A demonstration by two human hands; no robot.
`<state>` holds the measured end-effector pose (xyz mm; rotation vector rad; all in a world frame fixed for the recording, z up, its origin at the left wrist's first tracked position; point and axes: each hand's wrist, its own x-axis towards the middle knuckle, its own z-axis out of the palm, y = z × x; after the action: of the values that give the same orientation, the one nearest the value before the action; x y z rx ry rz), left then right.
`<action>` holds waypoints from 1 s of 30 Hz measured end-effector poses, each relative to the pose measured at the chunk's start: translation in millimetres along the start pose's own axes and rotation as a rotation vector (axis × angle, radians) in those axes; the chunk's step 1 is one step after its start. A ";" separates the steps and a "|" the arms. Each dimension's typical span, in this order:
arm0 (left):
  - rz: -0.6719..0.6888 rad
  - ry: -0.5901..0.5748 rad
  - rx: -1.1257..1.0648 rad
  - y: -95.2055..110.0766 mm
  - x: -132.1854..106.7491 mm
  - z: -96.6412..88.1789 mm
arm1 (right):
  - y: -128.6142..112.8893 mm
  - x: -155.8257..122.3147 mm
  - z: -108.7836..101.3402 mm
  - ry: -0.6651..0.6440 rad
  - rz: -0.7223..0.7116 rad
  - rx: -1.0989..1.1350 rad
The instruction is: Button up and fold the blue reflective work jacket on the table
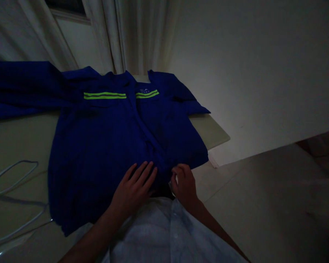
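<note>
A dark blue work jacket [104, 138] with two yellow-green reflective stripes across the chest lies spread front-up on a pale table [211, 131]. My left hand [134, 186] rests flat on the jacket's lower front, fingers stretched out and close together. My right hand [184, 182] is curled at the jacket's bottom hem just right of the front placket, its fingers pinching the fabric edge. One sleeve stretches away to the far left. The room is dim.
A light cable [14, 175] loops on the table at the left. Pale curtains [131, 36] hang behind the table, with a wall to the right. The table's right corner ends near the jacket's folded right sleeve; floor lies beyond.
</note>
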<state>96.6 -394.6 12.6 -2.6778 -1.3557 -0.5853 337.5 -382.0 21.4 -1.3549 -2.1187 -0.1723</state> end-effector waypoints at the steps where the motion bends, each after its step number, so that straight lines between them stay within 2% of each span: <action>1: 0.004 -0.013 0.008 0.0 -1.8 1.0 | -4.7 -1.5 2.3 0.013 -0.065 0.009; 4: -0.002 -0.029 0.008 -0.7 -4.1 1.6 | -13.9 -5.4 5.3 -0.037 -0.164 0.105; 12: -0.017 -0.069 -0.025 1.2 -0.9 -5.9 | -12.8 -1.6 5.8 -0.046 -0.094 0.258; 19: -0.043 -0.091 -0.063 2.1 -1.0 -8.1 | -2.1 17.0 -8.2 -0.144 -0.314 0.340; 26: -0.045 -0.068 -0.060 3.0 0.2 -10.2 | 11.9 20.1 -9.3 -0.295 -0.310 0.402; 30: -0.069 -0.005 0.020 12.0 3.4 -4.7 | 13.1 18.7 -7.1 -0.295 -0.292 0.404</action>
<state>106.6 -400.5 19.3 -2.6281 -1.4521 -0.5680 346.4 -364.4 34.8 -0.8733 -2.4220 0.3433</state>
